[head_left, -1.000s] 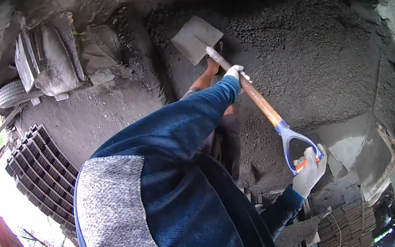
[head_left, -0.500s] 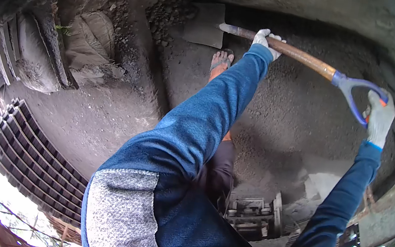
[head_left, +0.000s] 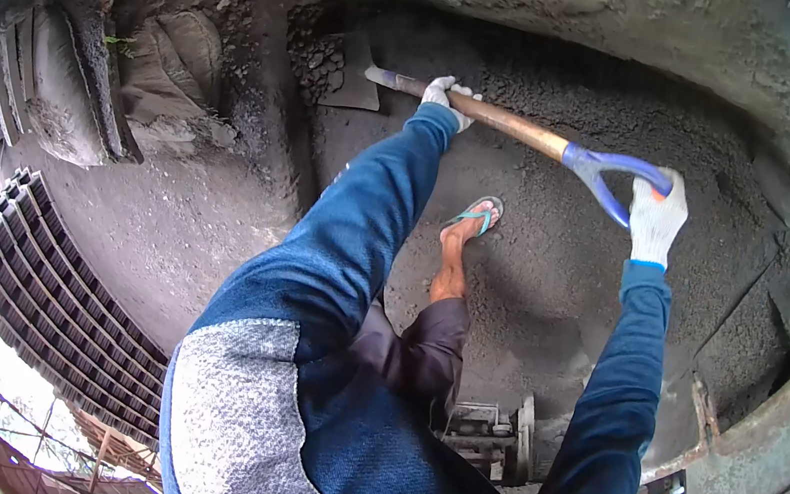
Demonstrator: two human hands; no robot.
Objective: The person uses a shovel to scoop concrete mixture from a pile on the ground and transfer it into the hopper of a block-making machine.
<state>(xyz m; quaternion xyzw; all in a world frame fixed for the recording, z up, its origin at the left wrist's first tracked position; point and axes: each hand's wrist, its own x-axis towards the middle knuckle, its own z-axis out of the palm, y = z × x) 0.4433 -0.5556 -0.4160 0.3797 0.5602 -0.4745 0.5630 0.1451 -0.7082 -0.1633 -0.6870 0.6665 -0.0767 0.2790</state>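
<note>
A shovel (head_left: pixel 518 129) with a wooden shaft and a blue D-shaped handle lies across the upper middle. My left hand (head_left: pixel 449 101), in a white glove, is wrapped round the shaft near the blade. At the handle, my right hand (head_left: pixel 658 205), gloved too, grips the blue grip. The flat metal blade (head_left: pixel 353 79) rests low at the foot of a heap of dark stones (head_left: pixel 314 59), with some lumps at its left edge.
Stacked dark ribbed pieces (head_left: pixel 70 292) stand at the lower left. Dusty sacks (head_left: pixel 173 64) lie at the upper left. Machinery (head_left: pixel 489 442) is beside my legs. A rough wall (head_left: pixel 648 30) curves behind, and a metal piece (head_left: pixel 756 480) stands lower right. My sandalled foot (head_left: pixel 476 217) is on the ground.
Both hands and the shovel have moved left, and the blade is now against the stones. A sandalled foot now shows in the middle, and the bare-looking foot near the blade is out of sight.
</note>
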